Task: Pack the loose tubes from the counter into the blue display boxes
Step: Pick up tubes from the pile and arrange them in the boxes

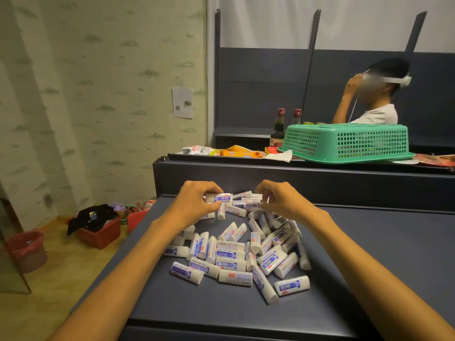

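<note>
**Both hands in the pile, no box in sight**

Both arms reach out over the dark counter [369, 242], hands working the far edge of the heap. The left hand [197, 200] has its fingers curled down round a white-and-blue tube [220, 198], thumb below and fingertips on top, so that one looks gripped. The right hand [280, 200] hovers with fingers bent and pinched close over the tubes at the back; it seems to be picking at one, but whether it actually holds anything, I cannot tell from here.

The loose tubes [236, 252] lie scattered across the counter between and beneath the forearms, dozens of them, lying on their sides at every angle, some stacked on others. By my reading this is the gathering step: collecting tubes into the hands before any packing begins, and nearly the whole job lies ahead.

Here is the catch: no blue display box shows anywhere in the shot. The next move calls for lifting a secure handful and carrying it to a box, which must sit somewhere out of frame.

Hard to read: the tubes under the left palm are covered, the print on the labels is too small to make out, and the right fingertips blur against the tubes beneath them. Behind, a green basket [344, 143] sits upturned on the next counter.
</note>
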A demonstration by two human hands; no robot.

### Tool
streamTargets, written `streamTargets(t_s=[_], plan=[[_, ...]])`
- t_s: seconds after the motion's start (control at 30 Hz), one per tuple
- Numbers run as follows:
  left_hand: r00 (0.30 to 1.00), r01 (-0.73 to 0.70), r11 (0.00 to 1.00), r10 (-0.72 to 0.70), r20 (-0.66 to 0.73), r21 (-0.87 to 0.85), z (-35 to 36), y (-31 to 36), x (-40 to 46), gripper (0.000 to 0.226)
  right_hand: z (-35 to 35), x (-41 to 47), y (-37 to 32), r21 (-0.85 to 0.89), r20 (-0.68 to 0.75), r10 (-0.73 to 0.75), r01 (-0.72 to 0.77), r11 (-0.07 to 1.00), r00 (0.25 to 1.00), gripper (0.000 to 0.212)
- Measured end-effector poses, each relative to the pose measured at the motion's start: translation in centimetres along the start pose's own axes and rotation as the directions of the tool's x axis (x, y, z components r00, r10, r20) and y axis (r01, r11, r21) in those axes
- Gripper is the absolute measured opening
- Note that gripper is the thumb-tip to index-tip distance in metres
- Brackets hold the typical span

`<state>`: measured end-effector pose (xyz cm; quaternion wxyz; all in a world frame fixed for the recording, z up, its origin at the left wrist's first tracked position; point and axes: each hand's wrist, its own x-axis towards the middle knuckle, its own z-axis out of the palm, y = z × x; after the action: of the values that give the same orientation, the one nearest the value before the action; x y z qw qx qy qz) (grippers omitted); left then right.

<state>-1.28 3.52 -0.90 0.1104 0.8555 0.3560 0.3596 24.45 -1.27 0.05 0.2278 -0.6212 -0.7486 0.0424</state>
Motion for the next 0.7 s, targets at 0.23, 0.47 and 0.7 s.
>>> streamTargets(t_s=[0.23, 0.47, 0.7], plan=[[1.0, 0.0, 1.0, 0.0, 0.012, -0.016, 0.1, 0.2, -0.1, 0.024, 0.0, 0.6, -1.2, -0.199, 0.099, 0.022, -0.002, 0.98, 0.995, 0.018], [1.0, 0.004, 1.0, -0.004, -0.002, -0.025, -0.5, 0.3, -0.6, 0.023, 0.1, 0.5, -1.1, -0.109, 0.116, 0.06, -0.047, 0.993, 0.991, 0.026], [1.0, 0.0, 0.999, -0.001, -0.007, -0.043, -0.9, 0.4, -1.1, 0.022, -0.7, -0.6, -1.4, 0.194, 0.025, 0.101, -0.104, 0.975, 0.995, 0.027]])
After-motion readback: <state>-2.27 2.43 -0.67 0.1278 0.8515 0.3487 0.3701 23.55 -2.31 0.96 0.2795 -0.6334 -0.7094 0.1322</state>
